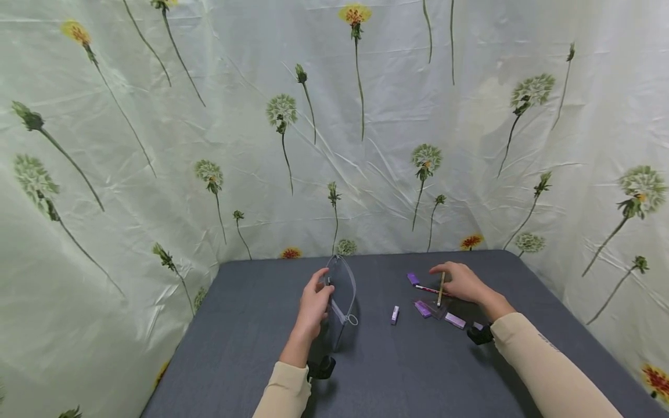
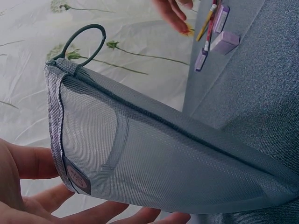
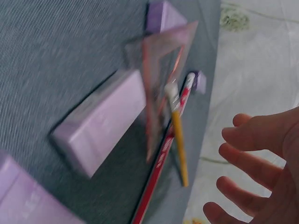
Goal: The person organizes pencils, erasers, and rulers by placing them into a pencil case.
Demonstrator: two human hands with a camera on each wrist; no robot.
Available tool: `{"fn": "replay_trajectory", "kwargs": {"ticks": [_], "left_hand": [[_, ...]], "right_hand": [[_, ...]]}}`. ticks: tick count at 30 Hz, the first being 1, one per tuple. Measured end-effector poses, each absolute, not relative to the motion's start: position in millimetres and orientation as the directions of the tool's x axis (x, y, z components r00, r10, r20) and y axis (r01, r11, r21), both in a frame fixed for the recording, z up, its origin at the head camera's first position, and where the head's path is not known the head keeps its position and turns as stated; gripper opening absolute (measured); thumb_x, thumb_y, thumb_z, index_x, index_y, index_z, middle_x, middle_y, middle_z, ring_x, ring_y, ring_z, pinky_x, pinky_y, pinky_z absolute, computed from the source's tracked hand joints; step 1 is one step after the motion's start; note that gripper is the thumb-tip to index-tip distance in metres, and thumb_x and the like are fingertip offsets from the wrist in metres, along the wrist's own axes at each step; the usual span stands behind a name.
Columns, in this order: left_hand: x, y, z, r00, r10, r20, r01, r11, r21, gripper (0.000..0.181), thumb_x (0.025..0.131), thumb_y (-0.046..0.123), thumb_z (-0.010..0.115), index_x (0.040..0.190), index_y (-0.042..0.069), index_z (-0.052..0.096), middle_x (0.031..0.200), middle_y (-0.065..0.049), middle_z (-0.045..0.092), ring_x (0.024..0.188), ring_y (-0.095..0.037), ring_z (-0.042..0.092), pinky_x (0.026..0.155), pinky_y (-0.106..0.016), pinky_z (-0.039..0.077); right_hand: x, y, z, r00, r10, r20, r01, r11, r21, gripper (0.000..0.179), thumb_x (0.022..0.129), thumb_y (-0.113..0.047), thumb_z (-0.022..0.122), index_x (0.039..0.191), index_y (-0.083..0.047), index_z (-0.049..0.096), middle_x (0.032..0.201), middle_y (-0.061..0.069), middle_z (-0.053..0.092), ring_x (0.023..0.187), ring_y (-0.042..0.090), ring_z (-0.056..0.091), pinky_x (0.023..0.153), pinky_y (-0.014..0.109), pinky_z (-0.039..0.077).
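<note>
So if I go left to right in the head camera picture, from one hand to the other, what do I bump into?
Left hand → mesh pouch → small block on its own → purple block at the back → right hand.

A left hand holds a pouch and a right hand hangs over small items on a dark surface.
The see-through pouch, a ring at its near end, is upright left of the surface's middle; a slim yellowish stick is near upright by the right hand's fingers. Toward the right edge, a red pencil lies beside a purple block, the one closest to the far edge; a whitish-purple block lies apart, nearer the middle. Flower-printed cloth hangs behind the far edge.
</note>
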State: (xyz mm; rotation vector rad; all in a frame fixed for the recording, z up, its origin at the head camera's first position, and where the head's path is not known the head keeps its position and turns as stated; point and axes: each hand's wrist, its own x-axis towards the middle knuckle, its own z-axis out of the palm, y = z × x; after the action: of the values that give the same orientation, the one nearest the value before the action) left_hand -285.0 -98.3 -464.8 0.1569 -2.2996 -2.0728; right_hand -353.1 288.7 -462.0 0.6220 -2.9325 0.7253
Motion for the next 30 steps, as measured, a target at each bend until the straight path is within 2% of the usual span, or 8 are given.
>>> {"fn": "replay_trajectory", "kwargs": {"ticks": [2, 3, 5, 7, 9, 12, 20, 30], "left_hand": [[-285, -99, -465, -0.994, -0.104, -0.034, -0.045, 0.102, 0.994, 0.051, 0.101, 0.017, 0.055, 0.151, 0.026, 0.049, 0.152, -0.023, 0.041, 0.105, -0.033, 0.059, 0.08, -0.058, 0.051], [-285, -99, -465, -0.994, -0.104, -0.034, -0.044, 0.103, 0.994, 0.05, 0.101, 0.017, 0.055, 0.15, 0.026, 0.049, 0.152, -0.023, 0.041, 0.106, -0.034, 0.059, 0.081, -0.058, 0.051], [-285, -100, -465, -0.994, -0.105, -0.03, -0.042, 0.106, 0.994, 0.05, 0.101, 0.017, 0.055, 0.15, 0.026, 0.049, 0.152, -0.023, 0.041, 0.109, -0.035, 0.059, 0.081, -0.058, 0.051], [-286, -101, -466, -0.994, -0.104, -0.027, -0.038, 0.106, 0.994, 0.05, 0.101, 0.017, 0.055, 0.15, 0.026, 0.049, 0.151, -0.024, 0.041, 0.109, -0.035, 0.059, 0.08, -0.057, 0.051], [-286, -102, -466, -0.994, -0.103, -0.026, -0.037, 0.105, 0.994, 0.05, 0.101, 0.016, 0.055, 0.15, 0.025, 0.049, 0.151, -0.024, 0.042, 0.108, -0.035, 0.059, 0.078, -0.056, 0.052], [-286, -103, -467, -0.994, -0.104, -0.029, -0.04, 0.104, 0.994, 0.051, 0.101, 0.016, 0.055, 0.151, 0.025, 0.049, 0.15, -0.024, 0.043, 0.104, -0.034, 0.06, 0.076, -0.052, 0.052], [-287, -103, -468, -0.995, -0.089, -0.036, -0.045, 0.098, 0.994, 0.051, 0.101, 0.018, 0.054, 0.151, 0.027, 0.048, 0.147, -0.021, 0.046, 0.082, -0.025, 0.057, 0.069, -0.047, 0.049], [-290, -103, -468, -0.998, -0.064, -0.03, -0.035, 0.077, 0.996, 0.052, 0.102, 0.019, 0.055, 0.152, 0.026, 0.046, 0.141, -0.021, 0.05, 0.075, -0.022, 0.054, 0.066, -0.046, 0.048]], "right_hand": [[-355, 293, -465, -0.918, -0.371, 0.143, -0.395, 0.805, -0.442, 0.049, 0.081, 0.009, 0.061, 0.129, -0.001, 0.067, 0.138, 0.031, 0.054, 0.125, 0.049, 0.049, 0.071, 0.043, 0.041], [-356, 294, -467, -0.918, -0.372, 0.141, -0.394, 0.803, -0.448, 0.049, 0.081, 0.009, 0.061, 0.129, -0.001, 0.067, 0.139, 0.032, 0.052, 0.13, 0.052, 0.044, 0.074, 0.047, 0.043], [-358, 298, -470, -0.92, -0.367, 0.136, -0.387, 0.799, -0.461, 0.049, 0.083, 0.009, 0.062, 0.13, -0.002, 0.067, 0.143, 0.033, 0.048, 0.135, 0.053, 0.037, 0.082, 0.054, 0.046], [-360, 301, -473, -0.922, -0.363, 0.134, -0.381, 0.793, -0.475, 0.047, 0.085, 0.008, 0.063, 0.13, -0.003, 0.067, 0.145, 0.032, 0.047, 0.136, 0.053, 0.035, 0.092, 0.062, 0.044], [-362, 303, -476, -0.922, -0.364, 0.131, -0.381, 0.789, -0.482, 0.046, 0.086, 0.007, 0.063, 0.131, -0.004, 0.067, 0.145, 0.032, 0.047, 0.136, 0.053, 0.036, 0.097, 0.067, 0.039], [-365, 306, -480, -0.922, -0.368, 0.122, -0.378, 0.786, -0.489, 0.046, 0.086, 0.007, 0.063, 0.131, -0.005, 0.067, 0.143, 0.032, 0.048, 0.135, 0.053, 0.037, 0.097, 0.068, 0.038], [-366, 312, -492, -0.924, -0.366, 0.108, -0.369, 0.785, -0.497, 0.037, 0.087, 0.001, 0.069, 0.123, -0.005, 0.072, 0.128, 0.026, 0.062, 0.125, 0.051, 0.049, 0.095, 0.066, 0.041], [-371, 321, -501, -0.92, -0.345, 0.188, -0.392, 0.79, -0.472, 0.029, 0.086, -0.002, 0.073, 0.114, -0.007, 0.076, 0.114, 0.017, 0.068, 0.111, 0.042, 0.058, 0.092, 0.061, 0.044]]}}
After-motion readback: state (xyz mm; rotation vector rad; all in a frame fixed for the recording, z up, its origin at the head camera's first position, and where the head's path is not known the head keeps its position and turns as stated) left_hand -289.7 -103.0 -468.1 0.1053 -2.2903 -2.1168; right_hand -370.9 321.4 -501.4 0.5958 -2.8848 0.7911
